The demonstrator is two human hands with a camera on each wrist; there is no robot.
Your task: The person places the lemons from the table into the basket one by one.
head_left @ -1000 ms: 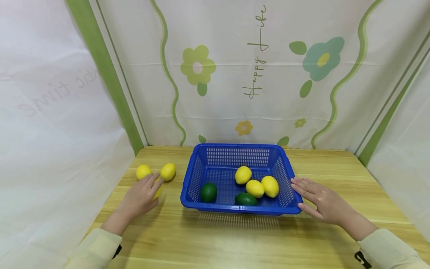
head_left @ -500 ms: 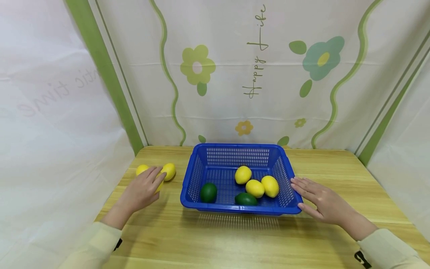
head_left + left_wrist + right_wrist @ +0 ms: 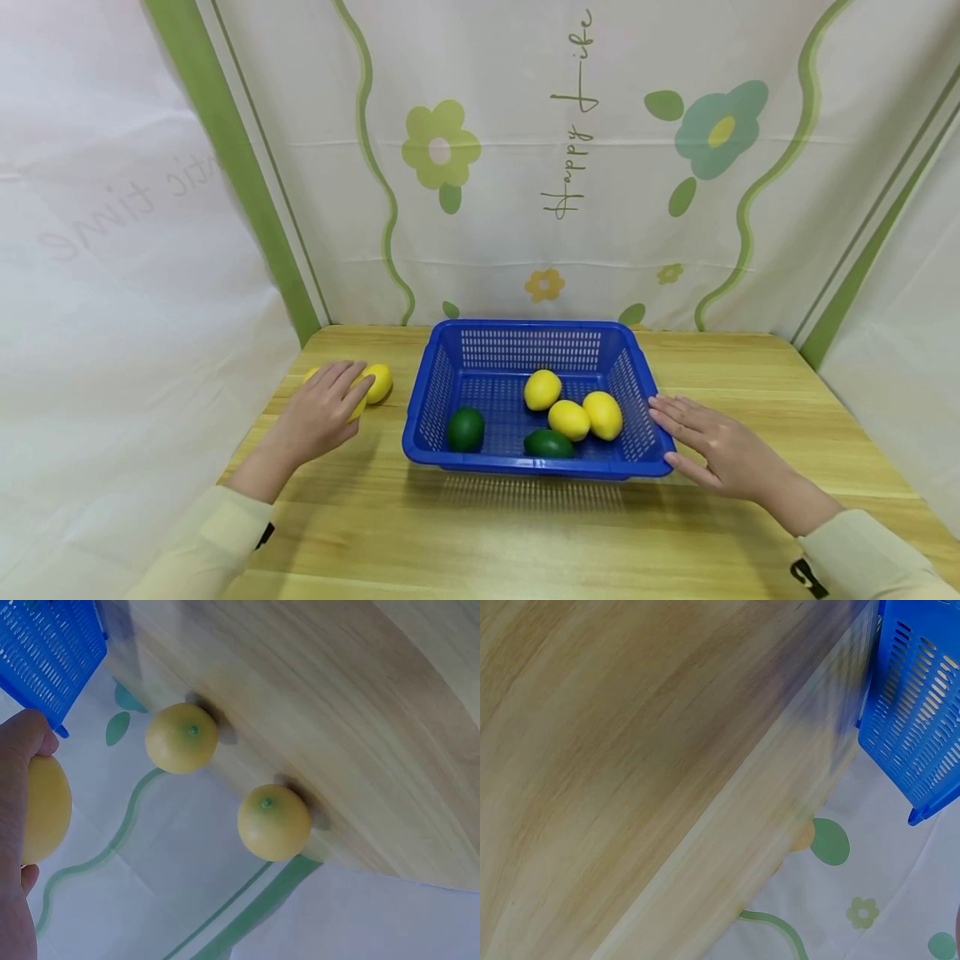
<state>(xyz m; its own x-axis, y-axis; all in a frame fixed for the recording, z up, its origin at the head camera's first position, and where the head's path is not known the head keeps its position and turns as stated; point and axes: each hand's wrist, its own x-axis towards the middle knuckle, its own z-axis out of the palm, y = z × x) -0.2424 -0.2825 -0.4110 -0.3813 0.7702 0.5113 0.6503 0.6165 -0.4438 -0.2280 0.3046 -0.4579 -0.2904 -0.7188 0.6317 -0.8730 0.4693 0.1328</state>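
In the head view my left hand (image 3: 318, 417) grips a yellow lemon (image 3: 360, 408) at the table's left side. The left wrist view shows that lemon (image 3: 46, 810) between thumb and fingers. Two more lie on the wood there: one lemon (image 3: 182, 739) nearer the basket, another lemon (image 3: 274, 823) farther off and mostly hidden by the hand in the head view. My right hand (image 3: 723, 454) rests with extended fingers on the right rim of a blue plastic basket (image 3: 540, 468). Inside are three lemons (image 3: 542, 391) and two dark green oval fruits (image 3: 466, 430).
The basket stands near the middle of a wooden table (image 3: 525, 550). White curtains (image 3: 495, 233) with green stripes and printed flowers enclose the table behind and at both sides.
My left hand has moved slightly forward and up with the lemon, now covering most of the far-left lemon. The right hand and basket have stayed put.
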